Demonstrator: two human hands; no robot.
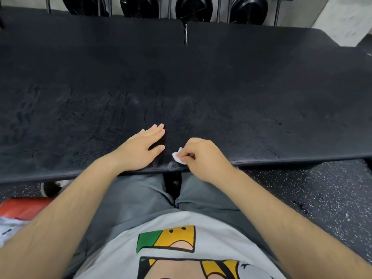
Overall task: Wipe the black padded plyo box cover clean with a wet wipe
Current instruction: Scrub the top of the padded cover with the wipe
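The black padded plyo box cover (pixel 201 87) spreads wide in front of me, its surface scuffed and cracked. My left hand (pixel 141 147) lies flat on it near the front edge, fingers straight and pointing right. Just to its right, my right hand (pixel 201 156) has its fingers curled round a small crumpled white wet wipe (pixel 178 158), which touches the cover close to the front edge. Only a corner of the wipe shows past the fingers.
A second black pad (pixel 261 35) butts against the cover at the back, with a gap (pixel 186 35) between two pads. Black weight plates (pixel 193 7) stand on a rack behind. Speckled rubber floor (pixel 312 198) lies to the right; a red object (pixel 24 208) sits at lower left.
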